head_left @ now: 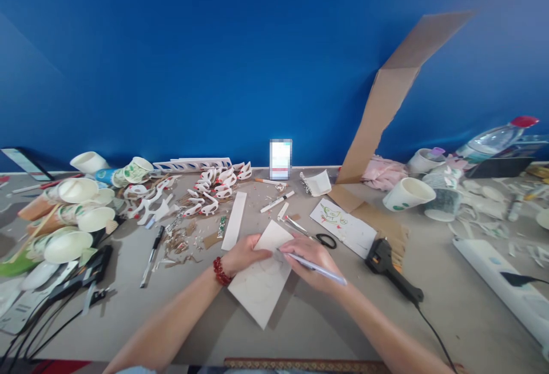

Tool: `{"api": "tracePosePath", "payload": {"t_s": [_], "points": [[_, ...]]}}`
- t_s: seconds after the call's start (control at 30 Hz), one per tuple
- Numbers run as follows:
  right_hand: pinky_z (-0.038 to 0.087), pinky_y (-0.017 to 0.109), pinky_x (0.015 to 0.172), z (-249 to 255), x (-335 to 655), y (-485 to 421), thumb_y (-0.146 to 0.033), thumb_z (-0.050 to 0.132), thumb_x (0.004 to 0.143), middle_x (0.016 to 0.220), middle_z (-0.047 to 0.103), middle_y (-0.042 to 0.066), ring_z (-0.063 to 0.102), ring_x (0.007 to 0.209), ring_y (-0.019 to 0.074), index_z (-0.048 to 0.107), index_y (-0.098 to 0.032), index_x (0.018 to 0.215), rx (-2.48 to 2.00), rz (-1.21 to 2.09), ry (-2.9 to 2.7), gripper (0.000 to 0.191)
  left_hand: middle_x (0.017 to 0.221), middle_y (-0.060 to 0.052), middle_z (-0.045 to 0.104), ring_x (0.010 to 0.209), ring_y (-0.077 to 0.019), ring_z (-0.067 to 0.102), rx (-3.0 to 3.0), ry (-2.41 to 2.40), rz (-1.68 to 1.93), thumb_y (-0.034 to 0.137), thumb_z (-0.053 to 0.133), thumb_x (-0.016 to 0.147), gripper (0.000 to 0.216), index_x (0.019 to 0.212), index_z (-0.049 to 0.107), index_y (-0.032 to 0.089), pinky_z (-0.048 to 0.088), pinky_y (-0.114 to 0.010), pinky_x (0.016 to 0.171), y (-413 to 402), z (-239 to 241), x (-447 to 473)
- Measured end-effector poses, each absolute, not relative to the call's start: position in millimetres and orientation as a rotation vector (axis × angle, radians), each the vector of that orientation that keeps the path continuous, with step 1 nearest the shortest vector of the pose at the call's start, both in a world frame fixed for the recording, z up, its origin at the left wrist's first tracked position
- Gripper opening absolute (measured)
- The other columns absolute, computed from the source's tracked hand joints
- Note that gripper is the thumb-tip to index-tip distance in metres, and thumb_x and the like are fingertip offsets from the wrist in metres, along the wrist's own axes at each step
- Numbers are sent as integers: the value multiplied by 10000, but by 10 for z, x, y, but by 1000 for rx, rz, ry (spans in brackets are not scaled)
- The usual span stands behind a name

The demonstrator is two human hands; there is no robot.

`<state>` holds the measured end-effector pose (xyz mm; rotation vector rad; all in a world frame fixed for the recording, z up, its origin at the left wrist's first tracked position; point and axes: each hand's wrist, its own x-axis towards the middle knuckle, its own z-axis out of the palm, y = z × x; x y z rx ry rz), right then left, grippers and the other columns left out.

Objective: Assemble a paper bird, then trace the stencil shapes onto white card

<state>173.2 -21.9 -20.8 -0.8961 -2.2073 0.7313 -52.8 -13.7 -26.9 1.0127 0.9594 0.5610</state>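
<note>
A white sheet of paper or card point(262, 294) lies tilted in front of me, with faint pencil-like lines on it. My left hand point(246, 257), a red bead bracelet at its wrist, grips the sheet's upper left edge, thumb on top. In my right hand point(315, 262) is a pale purple pen point(319, 268), its tip on the sheet near the upper right. Just beyond lie black-handled scissors point(326, 241), partly hidden by my right hand. A card with a green bird-like drawing point(343, 225) is to the right.
A black glue gun point(394, 271) with its cable and a white power strip point(506, 288) are at right. Paper cups point(68, 242) crowd the left. Cut white bird-like shapes point(210, 205), scraps and a lit phone point(281, 159) stand behind. Folded cardboard point(386, 99) leans on the blue wall.
</note>
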Motion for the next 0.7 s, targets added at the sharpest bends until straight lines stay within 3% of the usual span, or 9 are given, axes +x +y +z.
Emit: {"api": "tracePosePath", "payload": {"t_s": [0.4,0.53,0.7], "points": [[416,436,1049,-76,1657,-180,-280,433,972,870,743,53,694,825,190,654,-237,904,-888,674,-2325,235,982,-87,726,855,-241,665,1152,992,580,446,781,699,466,1015,692,117,505,-294,715,-138,-314,-522],[428,416,1033,4,1678,-162,-269,453,961,858,746,38,697,820,184,657,-239,906,-907,702,-2366,213,951,-89,729,798,-233,670,1145,989,577,471,774,698,486,1016,690,113,507,-297,680,-146,-314,-520],[507,340,873,33,1719,-129,-292,495,940,850,742,38,687,839,194,685,-238,891,-945,785,-2344,203,947,-97,732,764,-220,675,1108,961,579,488,783,683,519,1024,683,110,516,-296,673,-152,-308,-523]]}}
